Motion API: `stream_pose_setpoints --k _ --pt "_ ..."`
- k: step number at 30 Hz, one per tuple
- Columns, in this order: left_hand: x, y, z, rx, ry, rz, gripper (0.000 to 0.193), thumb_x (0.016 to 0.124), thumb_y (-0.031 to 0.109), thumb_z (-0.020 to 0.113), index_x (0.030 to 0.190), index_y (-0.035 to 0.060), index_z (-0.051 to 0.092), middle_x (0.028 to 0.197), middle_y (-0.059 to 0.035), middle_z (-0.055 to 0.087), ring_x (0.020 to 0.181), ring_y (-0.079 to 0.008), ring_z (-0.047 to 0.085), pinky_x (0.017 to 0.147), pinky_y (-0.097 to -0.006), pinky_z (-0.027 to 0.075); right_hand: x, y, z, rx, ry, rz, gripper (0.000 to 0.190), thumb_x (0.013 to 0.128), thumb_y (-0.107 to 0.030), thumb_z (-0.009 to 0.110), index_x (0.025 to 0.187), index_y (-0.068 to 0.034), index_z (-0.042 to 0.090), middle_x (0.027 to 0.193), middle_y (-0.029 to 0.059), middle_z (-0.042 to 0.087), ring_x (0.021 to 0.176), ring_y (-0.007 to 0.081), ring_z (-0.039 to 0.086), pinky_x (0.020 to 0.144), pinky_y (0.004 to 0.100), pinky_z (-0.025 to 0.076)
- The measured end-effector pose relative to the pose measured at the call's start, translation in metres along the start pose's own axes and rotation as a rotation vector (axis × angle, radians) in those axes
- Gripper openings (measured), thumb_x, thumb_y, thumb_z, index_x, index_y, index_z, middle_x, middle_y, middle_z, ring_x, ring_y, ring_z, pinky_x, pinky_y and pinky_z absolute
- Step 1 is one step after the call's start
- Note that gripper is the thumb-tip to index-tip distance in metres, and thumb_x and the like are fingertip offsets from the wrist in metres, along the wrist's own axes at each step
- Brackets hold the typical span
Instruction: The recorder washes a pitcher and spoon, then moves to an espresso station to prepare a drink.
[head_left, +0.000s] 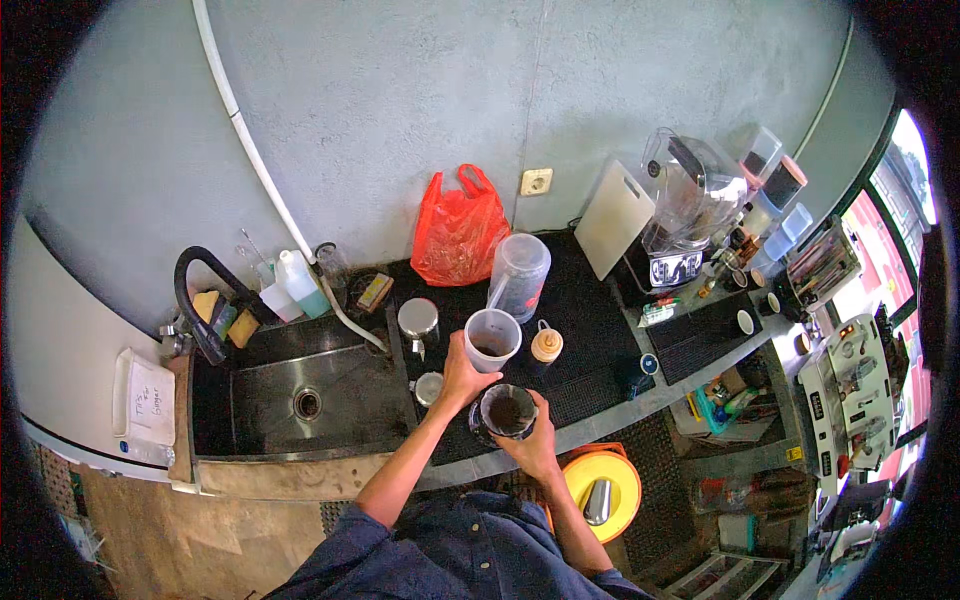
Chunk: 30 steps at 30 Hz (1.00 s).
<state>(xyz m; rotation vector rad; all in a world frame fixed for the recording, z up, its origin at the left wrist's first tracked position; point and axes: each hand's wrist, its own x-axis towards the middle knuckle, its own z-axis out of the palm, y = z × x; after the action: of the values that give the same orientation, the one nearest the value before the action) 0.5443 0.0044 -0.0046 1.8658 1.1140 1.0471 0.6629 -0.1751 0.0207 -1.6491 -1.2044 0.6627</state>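
Observation:
My left hand (466, 379) grips a translucent plastic cup (493, 335) with something brown in its bottom, tilted toward me. Just below it, my right hand (531, 444) is closed around a dark, round-mouthed vessel (509, 414). Dark brown contents show inside this vessel; I cannot tell whether they are powder or liquid. Behind the cup stands a clear plastic pitcher (520, 262), upside down or lidded, which I cannot tell. A squeeze bottle (546, 345) with a tan top is right of the cup. Left of my left hand are a metal pitcher (418, 319) and a smaller metal container (429, 389).
A black sink (270, 405) with a black faucet (196, 307) lies left. A red plastic bag (459, 232) rests against the wall. Rightward are a white cutting board (613, 219), a blender (682, 202) and an espresso machine (851, 390). Below the counter edge (592, 433) sits a yellow-topped bin (619, 491).

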Motion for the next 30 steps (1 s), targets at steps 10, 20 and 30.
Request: stream_pose_setpoints --k 10,20,30 --pt "-0.007 0.0 -0.002 -0.08 -0.007 -0.074 0.108 0.053 0.02 0.099 0.139 0.0019 0.037 0.132 -0.023 0.056 0.127 -0.0399 0.057 0.107 -0.0467 0.046 -0.007 -0.008 0.0 0.023 0.073 -0.049 0.112 0.068 -0.005 0.089 0.16 -0.004 0.024 0.139 0.0203 0.06 0.13 0.0323 0.059 0.11 0.0438 0.046" --pt "-0.033 -0.023 -0.008 -0.105 -0.033 -0.061 0.131 0.064 0.004 0.092 0.164 0.0 0.007 0.151 -0.0258 0.049 0.14 -0.0352 0.05 0.117 -0.0427 0.039 -0.04 0.032 -0.015 0.227 0.111 0.27 0.029 0.099 -0.026 0.07 0.106 0.002 0.068 0.096 0.0106 0.073 0.085 0.0189 0.066 0.073 0.0343 0.049" --pt "-0.067 0.044 -0.04 -0.045 0.036 -0.229 0.071 0.094 0.002 0.07 0.155 0.002 0.036 0.129 -0.0182 0.064 0.121 -0.0255 0.064 0.1 -0.0384 0.051 -0.031 0.051 0.003 0.194 -0.105 0.419 0.047 0.106 -0.036 0.051 0.083 0.002 0.066 0.076 0.0046 0.065 0.074 0.014 0.06 0.07 0.0308 0.048"
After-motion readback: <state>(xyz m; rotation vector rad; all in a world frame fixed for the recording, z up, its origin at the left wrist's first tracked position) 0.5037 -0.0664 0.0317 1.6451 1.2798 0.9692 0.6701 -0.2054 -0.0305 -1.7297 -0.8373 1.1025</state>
